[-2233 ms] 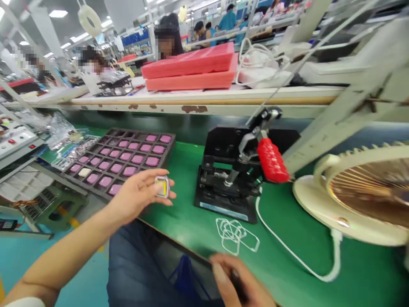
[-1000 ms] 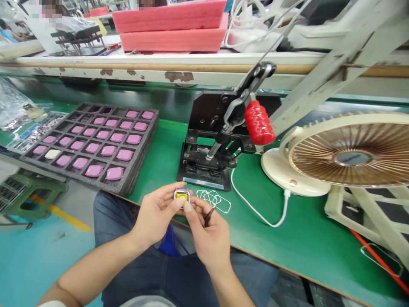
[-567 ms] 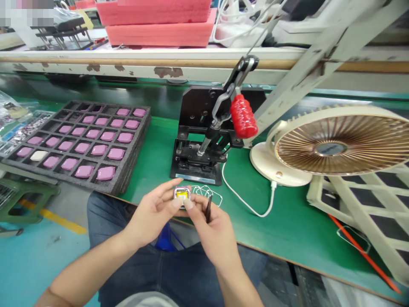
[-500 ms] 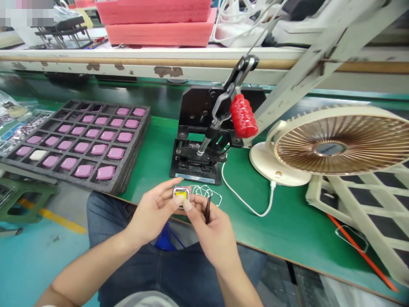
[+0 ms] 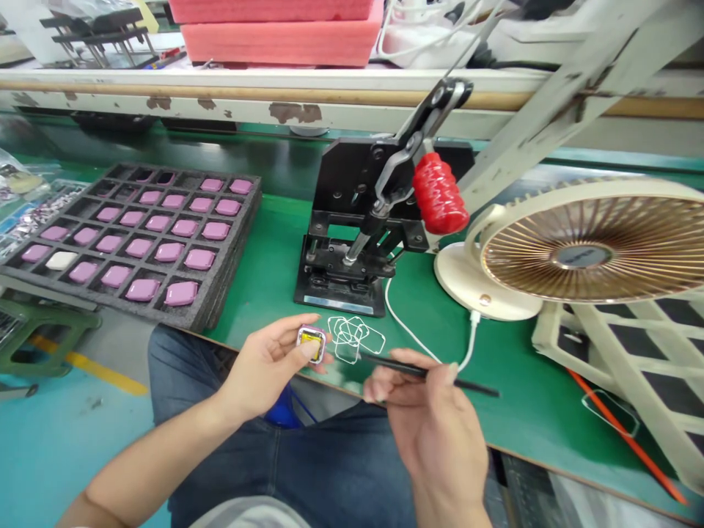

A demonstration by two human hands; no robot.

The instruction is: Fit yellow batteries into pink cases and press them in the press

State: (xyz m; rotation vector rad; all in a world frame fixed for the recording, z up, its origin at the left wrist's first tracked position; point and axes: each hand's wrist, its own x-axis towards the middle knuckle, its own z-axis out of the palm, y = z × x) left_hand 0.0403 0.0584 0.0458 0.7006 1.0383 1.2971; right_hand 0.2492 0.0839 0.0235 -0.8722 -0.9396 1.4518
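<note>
Pinching a purple-rimmed case (image 5: 312, 339), left hand (image 5: 269, 370); pinching a black stick (image 5: 404, 367), right hand (image 5: 437, 433); fan badge (image 5: 581, 256) lettering blurred.

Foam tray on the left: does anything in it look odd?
Yes: the white watch-style case, second from left in the front row of the foam tray, differs in colour from the purple cases filling the rest of that row. Whether it's misplaced, I can't tell.

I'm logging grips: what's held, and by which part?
The left hand holds a small purple case, thumb on its open face, fingers behind; the right hand holds a dark tool near its middle.
</note>
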